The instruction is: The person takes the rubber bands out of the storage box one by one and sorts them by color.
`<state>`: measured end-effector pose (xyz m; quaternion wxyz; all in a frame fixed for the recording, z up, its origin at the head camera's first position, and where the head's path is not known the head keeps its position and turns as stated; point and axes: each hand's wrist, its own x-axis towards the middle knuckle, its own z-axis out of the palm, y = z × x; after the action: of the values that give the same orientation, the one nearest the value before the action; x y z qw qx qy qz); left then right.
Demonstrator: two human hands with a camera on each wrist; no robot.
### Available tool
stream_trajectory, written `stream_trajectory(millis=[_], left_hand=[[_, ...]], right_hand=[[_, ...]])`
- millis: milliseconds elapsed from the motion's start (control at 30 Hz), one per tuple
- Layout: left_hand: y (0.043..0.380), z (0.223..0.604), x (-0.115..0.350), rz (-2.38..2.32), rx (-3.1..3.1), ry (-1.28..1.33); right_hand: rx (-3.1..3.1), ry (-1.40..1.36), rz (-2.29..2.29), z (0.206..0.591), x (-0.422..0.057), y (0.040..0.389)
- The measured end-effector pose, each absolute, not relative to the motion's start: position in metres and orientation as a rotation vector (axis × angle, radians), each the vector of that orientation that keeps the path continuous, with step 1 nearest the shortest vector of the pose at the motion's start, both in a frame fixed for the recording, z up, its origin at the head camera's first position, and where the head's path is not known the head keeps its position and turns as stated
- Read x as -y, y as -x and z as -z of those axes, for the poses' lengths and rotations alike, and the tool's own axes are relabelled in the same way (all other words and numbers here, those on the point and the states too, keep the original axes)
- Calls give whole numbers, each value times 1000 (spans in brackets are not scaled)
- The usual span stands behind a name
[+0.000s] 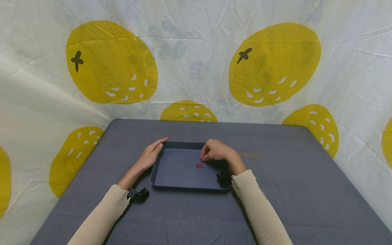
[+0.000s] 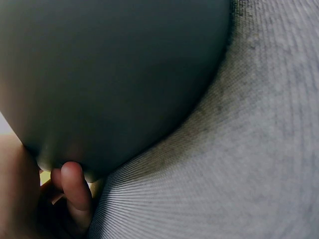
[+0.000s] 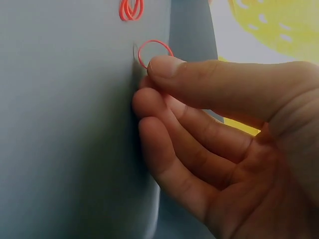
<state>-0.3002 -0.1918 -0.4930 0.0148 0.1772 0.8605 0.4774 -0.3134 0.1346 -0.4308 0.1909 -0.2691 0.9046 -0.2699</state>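
Note:
A dark grey rectangular tray [image 1: 177, 170] lies on the table before me. My left hand [image 1: 148, 156] rests along its left side, fingers stretched toward the far left corner; in the left wrist view fingertips touch the tray's outer wall [image 2: 124, 74]. Over the tray's right half, my right hand [image 1: 215, 151] pinches a thin red rubber band between thumb and index finger. In the right wrist view that red rubber band [image 3: 155, 41] stands up as a loop from the fingertips. A small group of red rubber bands [image 3: 130, 11] lies on the tray floor close by.
Several yellow-orange rubber bands [image 1: 253, 156] form a row on the table, right of the tray. Grey cloth covers the table [image 1: 183, 217]. Behind it hangs a white curtain [image 1: 193, 68] with yellow fruit prints. Each wrist wears a black strapped device.

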Motion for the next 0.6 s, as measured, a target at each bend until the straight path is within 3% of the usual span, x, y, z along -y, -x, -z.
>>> stream_trajectory(millis=[600], left_hand=[[299,492,191,-1481,-2690,-562]], right_hand=[[-2542,740,874,418,-146,311]])
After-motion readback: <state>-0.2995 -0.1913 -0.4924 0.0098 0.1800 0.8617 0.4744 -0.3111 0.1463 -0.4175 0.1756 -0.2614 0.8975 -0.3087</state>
